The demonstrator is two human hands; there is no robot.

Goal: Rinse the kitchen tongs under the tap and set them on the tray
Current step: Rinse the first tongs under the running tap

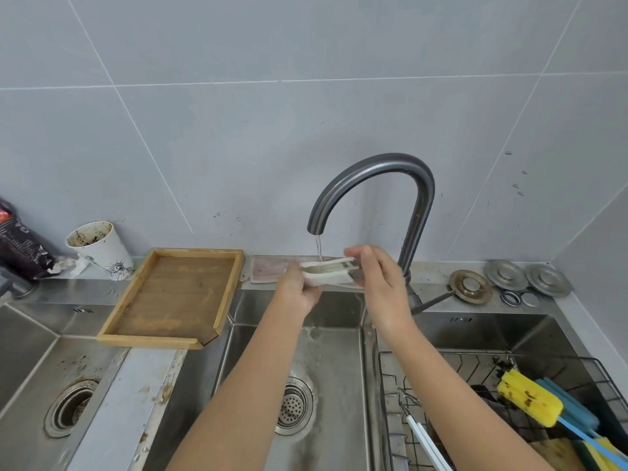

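Observation:
White kitchen tongs [328,274] lie level under the spout of the grey gooseneck tap [380,171], and a thin stream of water falls onto them. My left hand [299,290] grips their left end from below. My right hand [380,280] pinches their right end with thumb and fingers. Both hands are over the middle sink basin [326,365]. The wooden tray [176,297] rests to the left on the counter ledge, with nothing on it.
A dirty paper cup [98,248] and a dark bag [20,243] stand at the back left. A wire rack [509,402] with a yellow and blue brush [530,399] fills the right basin. Metal drain lids [503,278] lie behind it. A second basin [51,385] lies at the left.

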